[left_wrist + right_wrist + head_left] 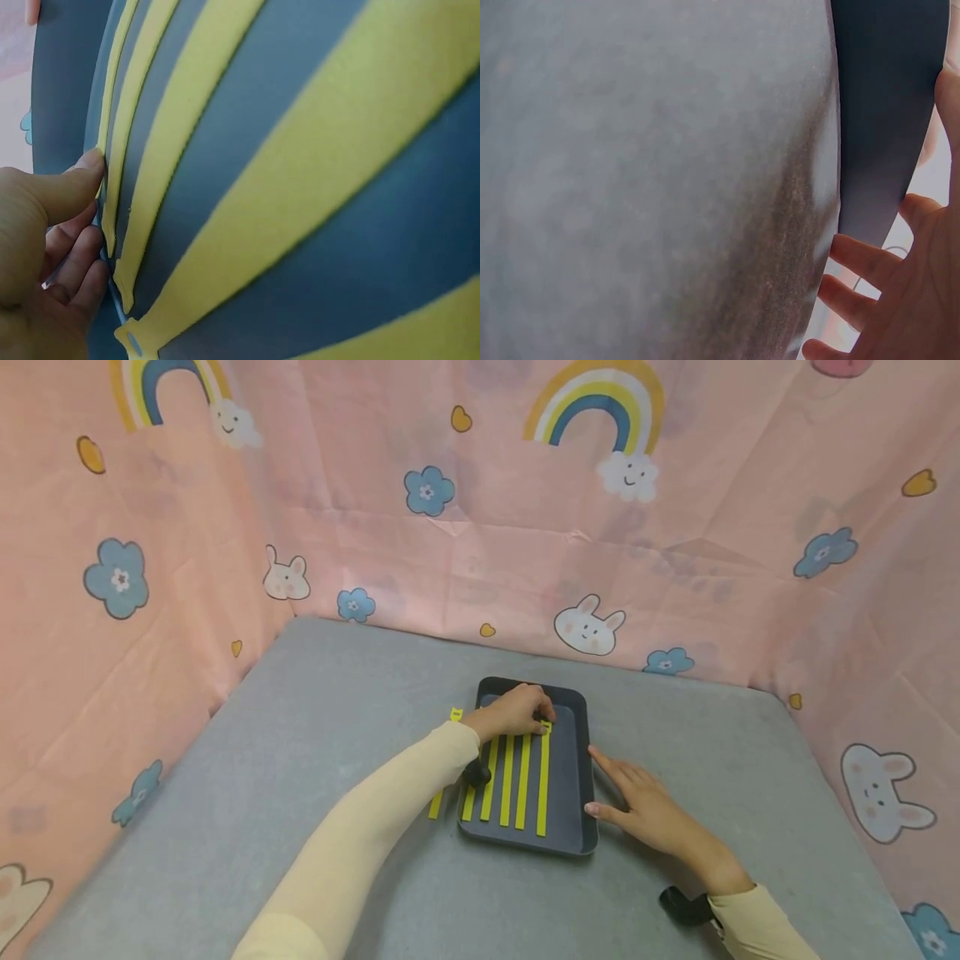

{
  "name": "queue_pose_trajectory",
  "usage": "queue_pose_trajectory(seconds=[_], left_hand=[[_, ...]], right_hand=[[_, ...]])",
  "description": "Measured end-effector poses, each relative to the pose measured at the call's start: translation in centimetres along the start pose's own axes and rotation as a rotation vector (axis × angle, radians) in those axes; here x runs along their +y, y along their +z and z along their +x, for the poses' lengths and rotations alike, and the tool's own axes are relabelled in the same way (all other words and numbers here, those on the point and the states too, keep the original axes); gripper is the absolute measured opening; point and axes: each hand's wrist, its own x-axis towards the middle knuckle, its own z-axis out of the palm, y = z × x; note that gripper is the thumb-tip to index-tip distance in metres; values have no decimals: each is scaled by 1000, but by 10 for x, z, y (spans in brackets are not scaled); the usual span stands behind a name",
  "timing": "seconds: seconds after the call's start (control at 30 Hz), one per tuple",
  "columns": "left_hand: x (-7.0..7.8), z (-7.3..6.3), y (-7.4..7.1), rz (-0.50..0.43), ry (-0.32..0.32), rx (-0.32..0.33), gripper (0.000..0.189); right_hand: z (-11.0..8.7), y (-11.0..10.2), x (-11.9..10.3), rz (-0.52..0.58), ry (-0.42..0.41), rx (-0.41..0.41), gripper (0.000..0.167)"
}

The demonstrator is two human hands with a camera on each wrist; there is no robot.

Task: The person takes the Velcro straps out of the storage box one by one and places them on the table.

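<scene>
A dark grey rectangular tray (567,785) lies on the table, with several yellow straps (506,785) side by side lengthwise in it. My left hand (517,710) reaches over the tray's far part and pinches the far end of the rightmost yellow strap (543,789). In the left wrist view the thumb (91,161) presses on that strap's end, fingers curled beside it. The nearer straps have a slotted head (133,339). My right hand (641,802) is spread at the tray's right side, its index fingertip and thumb at the rim.
Another yellow strap (436,806) lies on the grey table (300,718) just left of the tray, partly hidden by the left forearm. A black wrist camera (686,906) sits at the right wrist. Pink printed cloth (465,568) walls in the table's back and sides.
</scene>
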Motion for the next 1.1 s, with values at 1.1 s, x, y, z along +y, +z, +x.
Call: queue_pose_trajectory(seconds=[1.1], left_hand=[[0, -1, 1, 42, 42, 16, 18]], right_hand=[[-2, -4, -4, -10, -34, 32, 81]])
